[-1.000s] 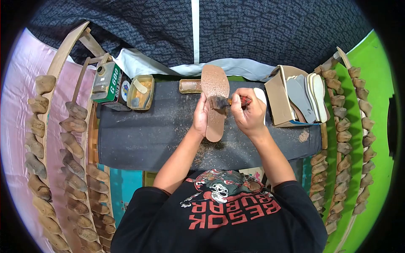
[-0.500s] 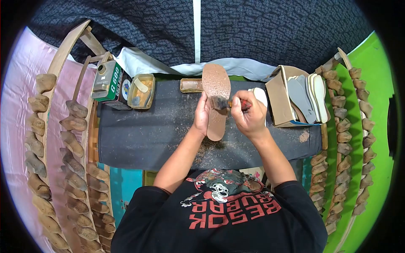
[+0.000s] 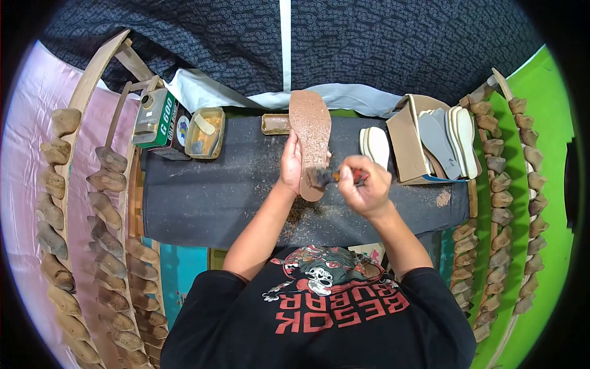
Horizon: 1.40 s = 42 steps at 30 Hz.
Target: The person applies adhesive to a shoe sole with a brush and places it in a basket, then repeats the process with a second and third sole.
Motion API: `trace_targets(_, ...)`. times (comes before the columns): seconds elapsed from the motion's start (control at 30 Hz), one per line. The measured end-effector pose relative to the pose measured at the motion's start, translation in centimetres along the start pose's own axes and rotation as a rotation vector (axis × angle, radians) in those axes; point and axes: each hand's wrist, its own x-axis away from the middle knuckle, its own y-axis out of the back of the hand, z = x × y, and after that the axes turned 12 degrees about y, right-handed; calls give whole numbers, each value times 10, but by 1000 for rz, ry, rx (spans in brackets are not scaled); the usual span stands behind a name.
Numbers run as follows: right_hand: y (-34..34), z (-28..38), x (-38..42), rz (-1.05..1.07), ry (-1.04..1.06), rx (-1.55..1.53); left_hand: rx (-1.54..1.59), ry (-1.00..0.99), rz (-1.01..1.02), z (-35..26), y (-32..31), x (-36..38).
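1. The brown sole [image 3: 310,138] lies lengthwise at the bench's [image 3: 203,197] middle, toe past the far edge.
2. The left hand [image 3: 291,165] grips its left side.
3. The right hand [image 3: 364,184] clasps a brush [image 3: 329,177], bristles on the sole's heel.
4. White insoles [image 3: 375,146] lie just right; a glue tin [image 3: 206,132] sits at the far left corner.

left hand [image 3: 291,165] gripping brown sole [image 3: 310,138] by its left edge | right hand [image 3: 365,186] holding brush [image 3: 329,177], bristles touching sole's near end | sole lying lengthwise over dusty dark bench [image 3: 209,197] | pale insoles [image 3: 375,146] lying right of sole | green can [image 3: 157,120] standing far left
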Motion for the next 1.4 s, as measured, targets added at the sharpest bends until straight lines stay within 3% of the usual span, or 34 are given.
trace_targets(0.1, 0, -6, 5, 1, -27, 43, 25, -12, -89, 3, 1, 0)
trace_targets(0.17, 3, -12, 2, -53, -184, 39, 48, -28, -80, 6, -3, -1)
trace_targets(0.23, 3, -13, -4, -71, -125, 67, 176, -98, -267, 4, -28, 2)
trace_targets(0.27, 2, -8, -5, -40, -128, 29, 105, -75, -128, 9, -13, 5)
trace_targets(0.37, -10, -10, -1, 14, -40, -23, 36, -84, -216, 13, -10, 7)
trace_targets(0.6, -24, -67, 8, -172, -361, -80, 35, 18, -246, 23, 25, 35)
trace_targets(0.67, -34, -84, 1, -253, -595, -301, 30, 66, -255, 29, 45, 48)
trace_targets(0.87, -96, -133, 20, -151, -719, -427, 131, -19, -314, 39, 57, 74)
trace_targets(1.03, -156, -161, 24, -72, -724, -469, 148, -69, -375, 33, 68, 90)
trace_targets(1.13, -177, -173, 18, 72, -671, -241, 103, -73, -375, 24, 68, 99)
trace_targets(1.27, -203, -187, 22, 87, -682, -255, 135, -158, -351, 19, 66, 108)
trace_targets(1.33, -206, -188, 22, 163, -535, -57, 149, -176, -360, 18, 63, 111)
trace_targets(1.4, -201, -189, 18, 186, -548, -32, 142, -190, -430, 15, 61, 114)
